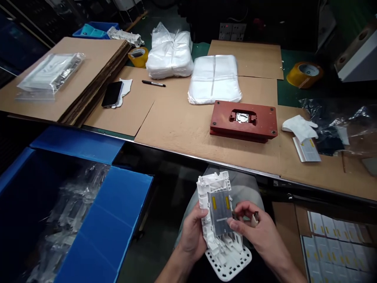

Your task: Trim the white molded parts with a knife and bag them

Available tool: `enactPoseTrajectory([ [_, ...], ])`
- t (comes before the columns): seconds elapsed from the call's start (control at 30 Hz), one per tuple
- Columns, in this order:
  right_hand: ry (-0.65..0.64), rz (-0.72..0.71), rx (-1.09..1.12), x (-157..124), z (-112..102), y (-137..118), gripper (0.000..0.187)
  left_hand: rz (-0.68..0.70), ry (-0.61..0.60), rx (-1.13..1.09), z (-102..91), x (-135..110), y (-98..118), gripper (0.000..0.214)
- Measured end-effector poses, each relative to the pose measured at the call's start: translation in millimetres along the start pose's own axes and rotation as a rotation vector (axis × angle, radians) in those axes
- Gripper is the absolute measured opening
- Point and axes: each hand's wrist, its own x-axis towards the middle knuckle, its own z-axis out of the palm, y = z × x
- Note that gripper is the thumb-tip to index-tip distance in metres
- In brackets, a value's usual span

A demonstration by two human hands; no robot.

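The cardboard-covered bench point(176, 122) spans my view, its metal front edge slanting down to the right, just beyond my knees. The blue box point(108, 220) stands to my left, and between its near edge and my lap a dark strip of floor gives my left elbow room. The cardboard stack point(91, 47) fills the bench's left end; low on my right, a carton point(288, 236) of plates limits that side. Two white bundles point(215, 78) sit toward the back, with the red block point(224, 118) in front of the right one, between it and the bench edge.

The white plastic housing point(209, 232) is over my lap, tilted, short of the bench edge. My left hand point(193, 234) grips its left side, thumb over the rail. My right hand point(256, 226) is half curled, thumb at the right edge of the grey plate point(220, 216) lying in the housing; a small piece shows by its fingers, though I can't tell if it's gripped. Farther off lie a phone point(112, 94) and a marker point(153, 83).
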Motion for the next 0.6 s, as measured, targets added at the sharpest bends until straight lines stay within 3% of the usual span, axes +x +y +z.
enactPoseTrajectory([
  [0.2,-0.072,0.092,0.14,5.2,-1.6,9.5,0.053,-0.029,-0.042,0.009,-0.8,-3.1,6.3,0.061],
  [0.27,-0.098,0.093,0.131,5.4,-1.7,11.1,0.052,-0.029,-0.056,0.024,-1.1,-3.6,7.7,0.061],
  [0.5,0.029,0.034,-0.085,-1.9,7.8,4.3,0.034,0.073,-0.02,0.107,-5.1,-3.4,2.8,0.055],
  [0.6,0.066,0.003,-0.167,-5.1,12.4,0.5,0.039,0.099,0.01,0.13,-5.2,-4.2,0.2,0.055],
])
